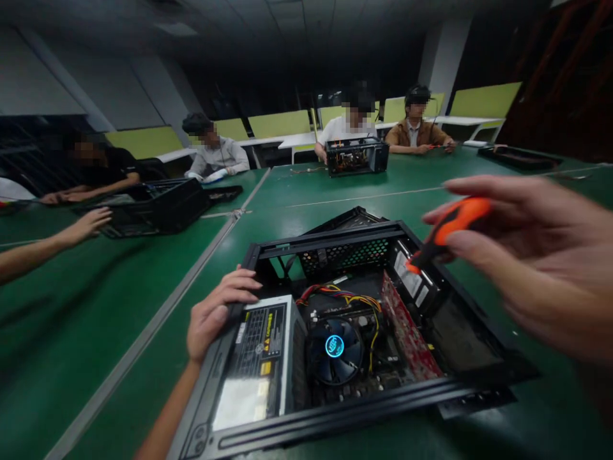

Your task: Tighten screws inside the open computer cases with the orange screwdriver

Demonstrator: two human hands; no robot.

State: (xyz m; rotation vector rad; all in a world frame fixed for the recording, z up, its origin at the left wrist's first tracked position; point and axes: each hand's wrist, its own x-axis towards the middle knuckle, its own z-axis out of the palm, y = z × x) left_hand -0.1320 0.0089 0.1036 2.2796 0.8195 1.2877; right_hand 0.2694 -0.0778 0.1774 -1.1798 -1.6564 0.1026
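An open black computer case (330, 418) lies on the green table in front of me. My left hand (215, 313) grips its left edge, fingers over the rim beside the silver power supply (258, 358). My right hand (536, 255) holds a screwdriver (462, 220) by its orange and black handle, raised over the right side of the case. The shaft cannot be made out. Inside the case sit a round cooling fan (335, 351), a red circuit card (409, 326), a metal drive (414, 278) and bundled coloured cables (345, 294).
A black panel (349, 217) lies behind the case. Another person's hand (89, 227) reaches toward a second case (158, 207) at the left. Across the green table (287, 198), several people sit, one behind an upright case (357, 156). A dark tray-like part (517, 158) lies far right.
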